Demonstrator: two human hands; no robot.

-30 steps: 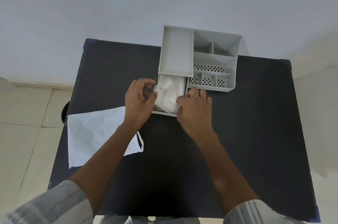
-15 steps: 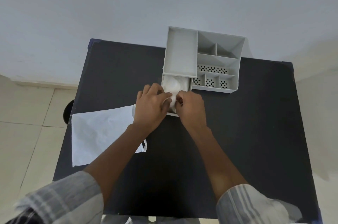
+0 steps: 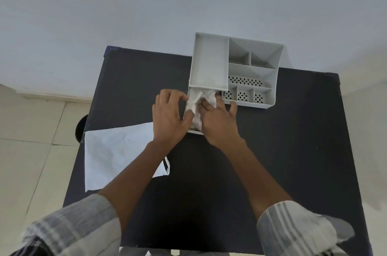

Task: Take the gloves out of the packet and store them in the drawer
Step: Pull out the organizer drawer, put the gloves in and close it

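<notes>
White gloves (image 3: 199, 107) bunched in the pulled-out drawer (image 3: 193, 131) | your right hand (image 3: 217, 121) nearer, fingers spread pressing them | your left hand (image 3: 169, 117) open at the drawer's left wall | drawer axis runs away from you

We see two bare forearms reaching out from short sleeves that end around the elbow. The left sleeve (image 3: 73, 226) is a pale grey-white woven cloth crossed by wider bluish-grey bands in a loose check, with a darker patch at its lower edge. The right sleeve (image 3: 293, 228) is the same light fabric, showing several parallel grey stripes near its hem and soft folds further out. Neither the left hand (image 3: 169, 116) nor the right hand (image 3: 217, 121) wears rings, watch or bands.
</notes>
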